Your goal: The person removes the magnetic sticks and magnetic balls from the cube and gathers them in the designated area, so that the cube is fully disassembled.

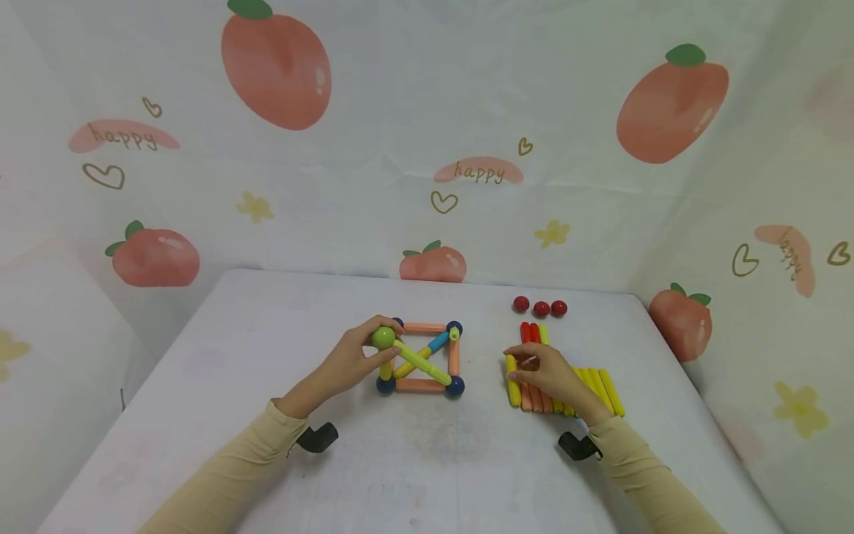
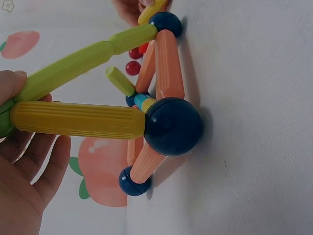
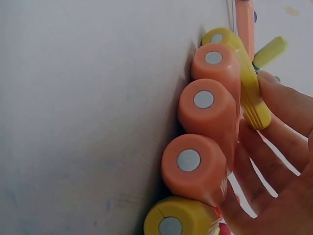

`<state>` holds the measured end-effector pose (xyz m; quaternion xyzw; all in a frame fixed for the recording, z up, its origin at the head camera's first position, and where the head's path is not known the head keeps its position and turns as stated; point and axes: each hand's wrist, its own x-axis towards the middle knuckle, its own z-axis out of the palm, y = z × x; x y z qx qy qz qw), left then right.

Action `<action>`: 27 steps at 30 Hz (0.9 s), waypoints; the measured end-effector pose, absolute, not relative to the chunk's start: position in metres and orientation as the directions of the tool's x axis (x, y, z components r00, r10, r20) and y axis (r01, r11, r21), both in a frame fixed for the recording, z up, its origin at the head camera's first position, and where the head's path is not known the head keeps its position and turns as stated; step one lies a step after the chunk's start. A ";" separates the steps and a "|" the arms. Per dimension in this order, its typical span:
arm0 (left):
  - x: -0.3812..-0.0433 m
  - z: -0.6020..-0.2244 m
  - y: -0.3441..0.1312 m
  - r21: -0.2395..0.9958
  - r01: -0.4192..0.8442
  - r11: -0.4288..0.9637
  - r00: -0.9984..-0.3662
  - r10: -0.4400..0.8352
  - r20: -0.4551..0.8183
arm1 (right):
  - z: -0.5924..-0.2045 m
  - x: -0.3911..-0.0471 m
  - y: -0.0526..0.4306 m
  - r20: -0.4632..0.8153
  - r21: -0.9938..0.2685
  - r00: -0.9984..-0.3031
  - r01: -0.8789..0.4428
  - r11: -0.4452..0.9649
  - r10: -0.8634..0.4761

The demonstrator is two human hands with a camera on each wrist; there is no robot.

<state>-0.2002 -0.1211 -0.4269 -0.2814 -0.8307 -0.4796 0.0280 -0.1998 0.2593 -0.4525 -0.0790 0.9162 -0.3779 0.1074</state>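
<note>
A square of salmon magnetic rods (image 1: 420, 386) with dark blue balls (image 1: 455, 386) at its corners lies on the table, crossed by a blue-and-yellow diagonal (image 1: 427, 353). My left hand (image 1: 348, 362) holds a green ball (image 1: 383, 338) above the near-left corner. From that ball a yellow rod (image 2: 78, 119) runs down to one corner ball, and a lime rod (image 2: 68, 68) slopes to the near-right one. A lime rod (image 1: 454, 334) stands at the far-right corner. On the right, my right hand (image 1: 552, 372) pinches a yellow magnetic rod (image 3: 249, 90) at the row's left end.
Beside the right hand lies a row of salmon rods (image 3: 204, 100) and yellow rods (image 1: 610, 391). Red rods (image 1: 525, 333) and a lime rod (image 1: 544, 334) lie behind them. Farther back sit three red balls (image 1: 541, 308). A printed cloth backdrop rises behind the table.
</note>
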 end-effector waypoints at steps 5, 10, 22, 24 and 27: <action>-0.200 -0.426 -0.121 0.780 0.493 0.384 -0.840 0.443 0.313 | -0.453 -0.200 0.261 -0.159 -0.697 -0.957 -0.066 0.714 -0.244; -0.199 -0.426 -0.121 0.783 0.489 0.385 -0.843 0.441 0.309 | -0.454 -0.201 0.262 -0.147 -0.701 -0.952 -0.090 0.708 -0.267; -0.200 -0.424 -0.120 0.788 0.476 0.391 -0.850 0.436 0.297 | -0.447 -0.207 0.260 -0.150 -0.640 -0.942 -0.140 0.756 -0.301; -0.199 -0.424 -0.120 0.789 0.474 0.392 -0.851 0.435 0.296 | -0.442 -0.210 0.255 -0.147 -0.621 -0.940 -0.153 0.768 -0.306; -0.199 -0.424 -0.120 0.788 0.474 0.393 -0.851 0.435 0.295 | -0.436 -0.215 0.243 -0.089 -0.632 -0.935 -0.213 0.745 -0.344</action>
